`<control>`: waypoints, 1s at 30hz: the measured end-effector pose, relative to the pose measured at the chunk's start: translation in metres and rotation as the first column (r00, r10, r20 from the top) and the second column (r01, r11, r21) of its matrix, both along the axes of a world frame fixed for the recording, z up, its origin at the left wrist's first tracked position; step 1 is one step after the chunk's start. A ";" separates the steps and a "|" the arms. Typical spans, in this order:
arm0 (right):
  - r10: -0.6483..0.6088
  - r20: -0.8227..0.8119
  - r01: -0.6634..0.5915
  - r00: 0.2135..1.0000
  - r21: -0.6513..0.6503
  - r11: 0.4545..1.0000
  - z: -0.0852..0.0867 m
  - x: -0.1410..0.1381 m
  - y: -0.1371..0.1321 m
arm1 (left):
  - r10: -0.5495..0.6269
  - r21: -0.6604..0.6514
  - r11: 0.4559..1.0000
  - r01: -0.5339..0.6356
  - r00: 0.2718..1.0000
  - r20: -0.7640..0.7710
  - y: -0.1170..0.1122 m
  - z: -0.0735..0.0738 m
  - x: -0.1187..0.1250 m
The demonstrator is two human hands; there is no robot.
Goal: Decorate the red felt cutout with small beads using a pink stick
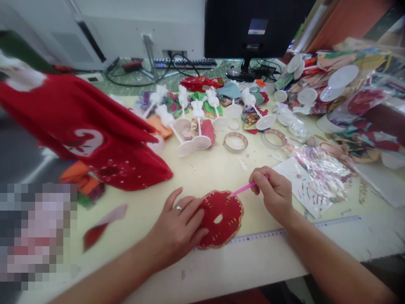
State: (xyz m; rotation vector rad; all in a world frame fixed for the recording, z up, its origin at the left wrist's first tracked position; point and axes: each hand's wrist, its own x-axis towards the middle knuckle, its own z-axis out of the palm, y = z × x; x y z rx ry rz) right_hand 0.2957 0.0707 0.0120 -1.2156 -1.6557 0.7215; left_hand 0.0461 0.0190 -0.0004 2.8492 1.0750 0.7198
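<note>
A round red fabric piece (223, 217) with gold trim and a small hole in its middle lies on the cream table near the front edge. My left hand (179, 228), a ring on one finger, lies flat with its fingers spread on the left part of that piece. My right hand (274, 192) is closed in a pinch on a thin pink stick (243, 190), whose tip touches the top of the red piece.
A large red cloth (95, 131) lies at the left. Several white plastic stands with fabric (196, 118) and two tape rings (236, 142) sit mid-table. Plastic bags of parts (319, 173) lie right. A ruler (284, 231) runs along the front; a monitor (253, 25) stands behind.
</note>
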 end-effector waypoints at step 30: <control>-0.041 0.067 0.041 0.997 0.011 0.999 0.001 -0.001 0.001 | -0.075 0.011 0.997 0.076 0.994 -0.080 -0.013 -0.017 0.010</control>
